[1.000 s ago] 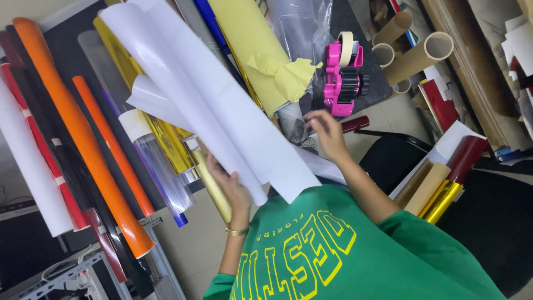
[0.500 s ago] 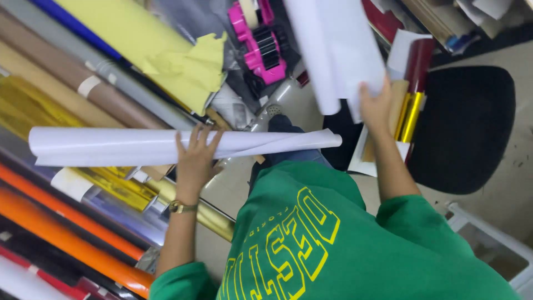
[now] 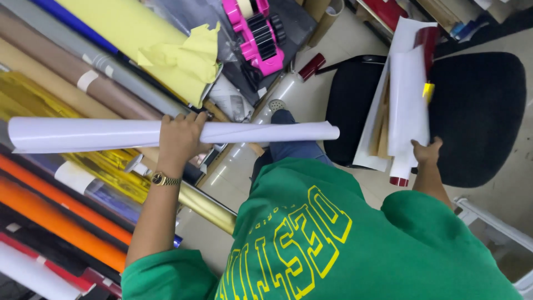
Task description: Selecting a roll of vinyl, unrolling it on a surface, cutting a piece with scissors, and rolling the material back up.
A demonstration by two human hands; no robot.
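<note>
White rolled sheet lies level in the left hand, whose fingers clench around its middle. One more white roll stands upright in the right hand, fingers grasping its lower end over one black chair. Beyond the left fingers sit one yellow roll and one pink tape dispenser; below them, two orange rolls. Since half a second ago, the right hand's sheet has dropped from overhead to the chair.

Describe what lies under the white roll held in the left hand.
Under the white roll, gripped by the left hand, gold foil rolls show; whatever lies directly beneath it is covered.
</note>
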